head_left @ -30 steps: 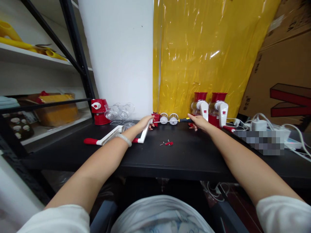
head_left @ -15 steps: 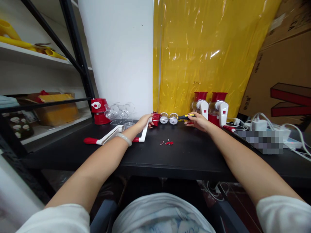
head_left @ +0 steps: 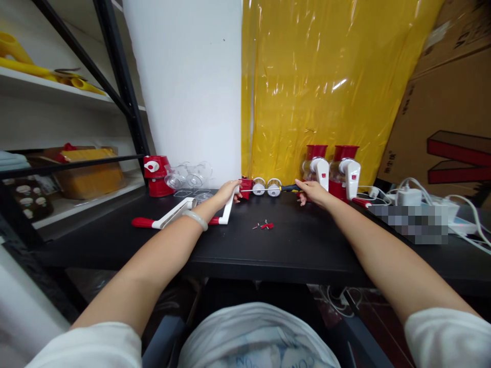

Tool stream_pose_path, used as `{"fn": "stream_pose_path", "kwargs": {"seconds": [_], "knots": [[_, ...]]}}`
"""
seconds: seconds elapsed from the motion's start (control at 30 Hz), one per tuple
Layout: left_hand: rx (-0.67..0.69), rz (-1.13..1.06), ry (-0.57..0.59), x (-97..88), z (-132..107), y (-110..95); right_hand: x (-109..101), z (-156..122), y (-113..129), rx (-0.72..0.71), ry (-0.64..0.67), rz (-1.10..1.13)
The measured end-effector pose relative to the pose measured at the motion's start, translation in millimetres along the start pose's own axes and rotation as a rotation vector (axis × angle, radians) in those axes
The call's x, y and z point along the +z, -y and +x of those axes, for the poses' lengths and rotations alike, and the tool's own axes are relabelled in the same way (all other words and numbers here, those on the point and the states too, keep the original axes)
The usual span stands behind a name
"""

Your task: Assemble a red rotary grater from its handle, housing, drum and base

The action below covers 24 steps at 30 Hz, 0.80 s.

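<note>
My left hand [head_left: 229,193] is closed around the upper end of a white crank handle [head_left: 227,210] with a red grip. In my right hand [head_left: 311,192] is a screwdriver [head_left: 288,188] with a black and yellow handle, held level. Its long shaft points left, and its tip meets the crank end by my left fingers; the exact contact is too small to see. Behind the shaft are a red plastic part [head_left: 246,187] and two white-rimmed grater drums [head_left: 266,187]. Small red pieces and screws [head_left: 265,225] lie on the black table [head_left: 268,250].
Another crank handle [head_left: 169,215] lies under my left forearm. Clear plastic housings [head_left: 192,176] and red bases [head_left: 159,179] stand at the left back. Two assembled red and white rotary graters [head_left: 347,171] stand right, near white cables and chargers [head_left: 410,197]. A shelf rack [head_left: 132,117] borders the left.
My right fingers have shifted and turned on the screwdriver handle, covering more of its end. My left hand and the crank handle stay in place.
</note>
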<state>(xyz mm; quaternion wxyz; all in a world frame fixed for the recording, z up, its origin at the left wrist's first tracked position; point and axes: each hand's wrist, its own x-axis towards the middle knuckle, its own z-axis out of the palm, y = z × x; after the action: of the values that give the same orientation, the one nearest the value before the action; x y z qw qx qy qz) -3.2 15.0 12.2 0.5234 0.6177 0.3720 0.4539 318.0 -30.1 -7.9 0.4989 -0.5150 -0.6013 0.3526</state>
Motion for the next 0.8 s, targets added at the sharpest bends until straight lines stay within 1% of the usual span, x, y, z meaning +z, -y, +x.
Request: {"fn": "stream_pose_path", "kwargs": {"seconds": [0.13, 0.27, 0.4, 0.53, 0.67, 0.73, 0.8], "knots": [[0.053, 0.029, 0.021, -0.2, 1, 0, 0, 1, -1, 0.054, -0.037, -0.022], [0.067, 0.032, 0.022, 0.4, -2, -1, 5, -3, 5, 0.086, -0.061, 0.068], [0.06, 0.011, 0.018, 0.8, -3, -2, 9, -10, 11, 0.059, -0.01, 0.228], [0.028, 0.012, 0.028, 0.3, -4, -2, 8, -15, 16, -0.019, 0.012, 0.313], [0.033, 0.02, 0.029, -0.8, -2, 0, 8, -14, 18, -0.023, -0.026, 0.301], [0.037, 0.017, 0.028, -1.0, -1, 1, 7, -12, 17, -0.004, -0.05, 0.263], [0.047, 0.017, 0.035, -0.7, -1, 0, 6, -9, 13, -0.001, -0.046, 0.211]]}}
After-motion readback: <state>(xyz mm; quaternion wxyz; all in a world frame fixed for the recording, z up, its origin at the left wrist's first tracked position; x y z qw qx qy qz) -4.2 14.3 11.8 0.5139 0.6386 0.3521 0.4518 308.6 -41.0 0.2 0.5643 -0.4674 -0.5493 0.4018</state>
